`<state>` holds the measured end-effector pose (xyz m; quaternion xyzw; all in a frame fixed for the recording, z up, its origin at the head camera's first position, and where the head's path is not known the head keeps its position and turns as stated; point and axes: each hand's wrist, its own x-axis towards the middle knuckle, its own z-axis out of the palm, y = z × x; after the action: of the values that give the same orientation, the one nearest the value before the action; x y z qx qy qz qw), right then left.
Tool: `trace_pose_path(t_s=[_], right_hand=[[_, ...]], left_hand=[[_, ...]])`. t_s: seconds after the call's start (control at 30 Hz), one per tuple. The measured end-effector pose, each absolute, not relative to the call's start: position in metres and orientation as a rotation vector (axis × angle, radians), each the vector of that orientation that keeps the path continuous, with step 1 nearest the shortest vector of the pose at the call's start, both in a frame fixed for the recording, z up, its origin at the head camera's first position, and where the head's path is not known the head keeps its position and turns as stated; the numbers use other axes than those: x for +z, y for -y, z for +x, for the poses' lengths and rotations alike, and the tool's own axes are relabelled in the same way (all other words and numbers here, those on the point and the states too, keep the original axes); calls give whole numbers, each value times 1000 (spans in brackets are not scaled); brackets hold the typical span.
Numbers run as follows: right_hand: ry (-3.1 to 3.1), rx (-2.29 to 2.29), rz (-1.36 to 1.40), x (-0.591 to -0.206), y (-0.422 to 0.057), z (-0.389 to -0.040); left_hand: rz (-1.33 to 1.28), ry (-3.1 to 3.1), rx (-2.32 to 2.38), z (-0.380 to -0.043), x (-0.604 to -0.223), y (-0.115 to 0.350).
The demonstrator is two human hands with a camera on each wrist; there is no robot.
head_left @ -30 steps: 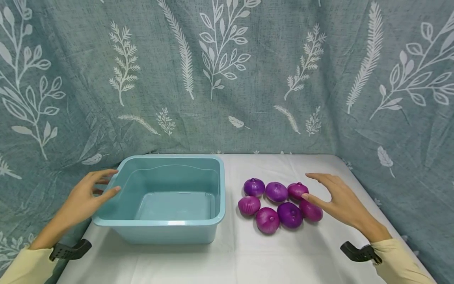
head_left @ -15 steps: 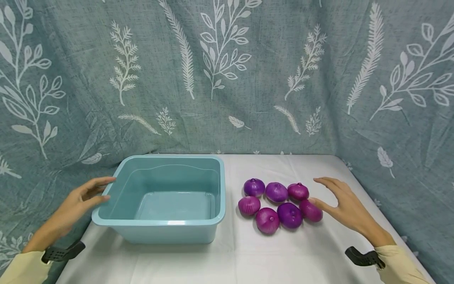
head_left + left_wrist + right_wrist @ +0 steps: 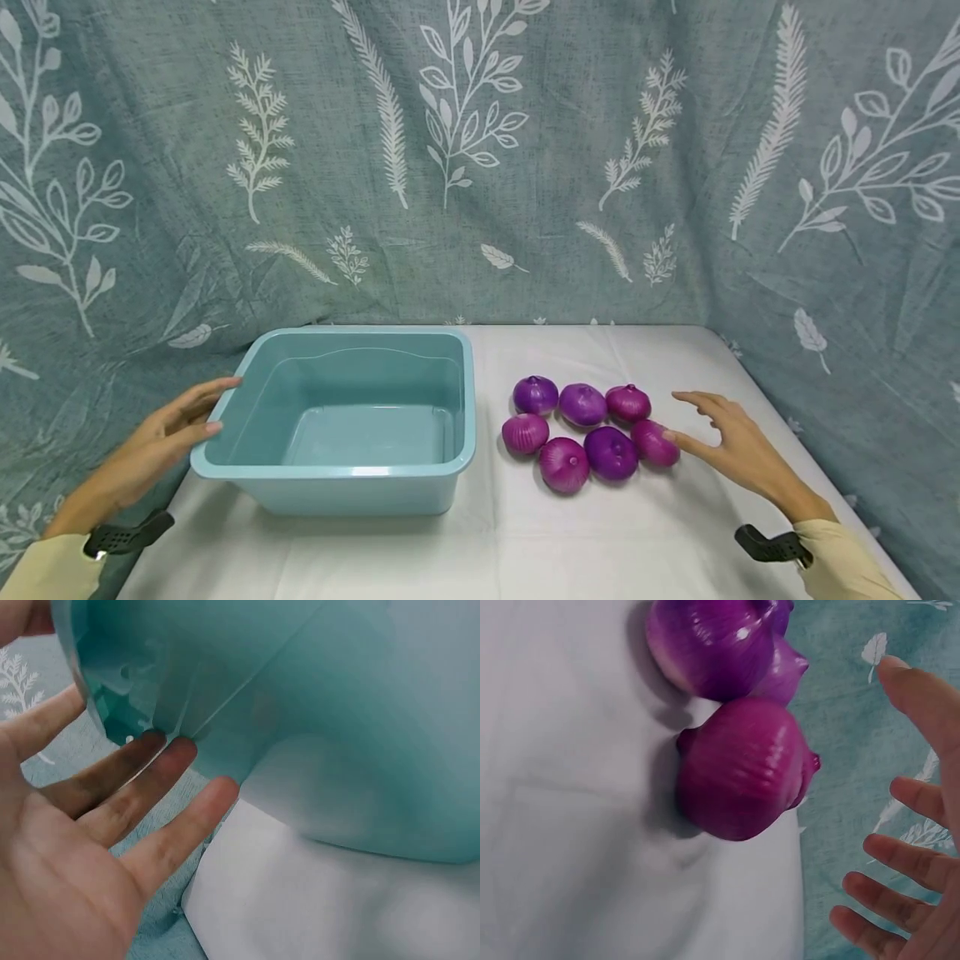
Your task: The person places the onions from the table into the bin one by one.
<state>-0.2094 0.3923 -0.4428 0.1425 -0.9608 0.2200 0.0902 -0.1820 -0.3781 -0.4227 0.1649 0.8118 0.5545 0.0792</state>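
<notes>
A light teal plastic basin (image 3: 352, 494) stands on the left of the table with nothing inside. My left hand (image 3: 150, 454) is at its left rim, fingers extended. In the left wrist view, the straight fingers of that hand (image 3: 82, 855) lie against or close to the basin's outer wall (image 3: 360, 697); contact is hard to tell. Several purple-red onions lie grouped right of the basin. Nearest to my right hand (image 3: 738, 454) is the rightmost onion (image 3: 652, 444). In the right wrist view, the spread fingers of the right hand (image 3: 930, 870) are apart from this onion (image 3: 739, 772).
A white cloth (image 3: 525, 542) covers the table. Behind and beside it hangs a blue-green curtain (image 3: 465, 275) with white leaf prints. The table's right edge runs below my right forearm. Both wrists carry black straps.
My left hand has drawn back leftward from over the basin's rim to its outer side. My right hand has shifted right and slightly down, away from the onions. Basin and onions stay put.
</notes>
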Motion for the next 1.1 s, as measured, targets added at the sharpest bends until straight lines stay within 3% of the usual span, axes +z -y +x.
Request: trace_pose_path(t_s=[0.67,1.1], right_hand=[[2950,817,357,-487,-403,-223],[3013,942,319,-494,-402,-222]], left_hand=[[524,-2374,1648,-185,-426,381],[568,-2336,1671,-183,-429,388]])
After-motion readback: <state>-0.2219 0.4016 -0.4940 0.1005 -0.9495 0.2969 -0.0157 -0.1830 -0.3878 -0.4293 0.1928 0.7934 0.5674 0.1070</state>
